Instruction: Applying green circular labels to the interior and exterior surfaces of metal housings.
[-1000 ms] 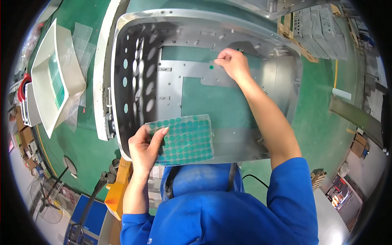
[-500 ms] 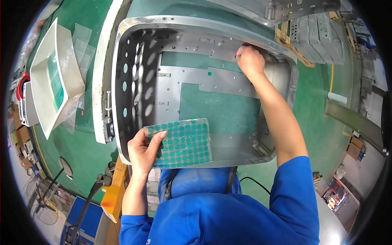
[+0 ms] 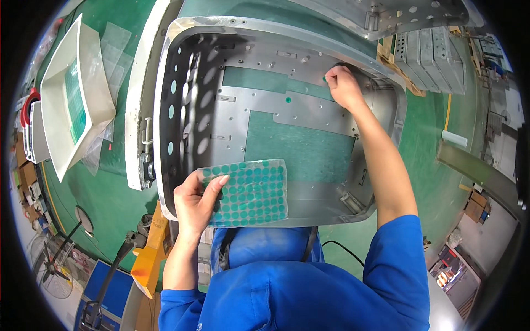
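Note:
My left hand (image 3: pixel 193 203) grips a clear sheet of green round stickers (image 3: pixel 251 193) by its left edge, thumb on top. The sheet is held over the near side of a large grey metal housing (image 3: pixel 391 140), an open box with rounded corners. Inside its far right part, my right hand (image 3: pixel 345 88) is closed in a pinch. A small green round sticker (image 3: pixel 324 79) shows at its fingertips; whether it touches the metal I cannot tell. Another green sticker (image 3: pixel 288 100) is on the perforated inner plate (image 3: pixel 265 103), near the middle.
A white bin (image 3: pixel 91 105) with more green sticker sheets stands at the left, clear plastic sheets beside it. An orange bracket (image 3: pixel 146 265) juts out near the lower left. Another metal housing (image 3: pixel 381 16) lies beyond, and several grey metal parts (image 3: pixel 430 58) sit on a pallet.
The whole view has shifted slightly. My right hand has turned a little at the same spot, its fingers still together. My left hand keeps the sticker sheet in about the same place.

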Available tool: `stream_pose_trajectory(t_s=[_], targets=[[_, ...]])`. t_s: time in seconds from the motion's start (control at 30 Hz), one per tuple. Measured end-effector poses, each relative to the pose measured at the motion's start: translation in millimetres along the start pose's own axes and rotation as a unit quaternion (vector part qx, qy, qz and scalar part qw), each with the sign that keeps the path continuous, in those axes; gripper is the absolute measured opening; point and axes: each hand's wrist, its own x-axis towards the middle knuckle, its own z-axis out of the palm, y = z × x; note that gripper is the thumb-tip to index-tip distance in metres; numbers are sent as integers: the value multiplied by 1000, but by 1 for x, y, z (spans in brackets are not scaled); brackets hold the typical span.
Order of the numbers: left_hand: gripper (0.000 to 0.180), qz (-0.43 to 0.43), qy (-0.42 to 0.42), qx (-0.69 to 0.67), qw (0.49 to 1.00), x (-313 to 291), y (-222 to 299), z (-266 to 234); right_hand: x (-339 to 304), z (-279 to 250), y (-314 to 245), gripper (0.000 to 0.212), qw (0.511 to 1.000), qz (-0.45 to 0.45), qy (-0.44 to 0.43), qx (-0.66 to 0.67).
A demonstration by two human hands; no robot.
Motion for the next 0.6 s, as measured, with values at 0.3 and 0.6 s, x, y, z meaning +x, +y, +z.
stream_pose_trajectory(t_s=[0.3, 0.6], targets=[[16, 4, -2, 36, 999, 0, 3, -1, -17, 1, -28, 10, 985, -43, 74, -150], [18, 4, -10, 12, 1000, 1, 1, -1, -5, -2, -18, 5, 998, 4, 58, -36]])
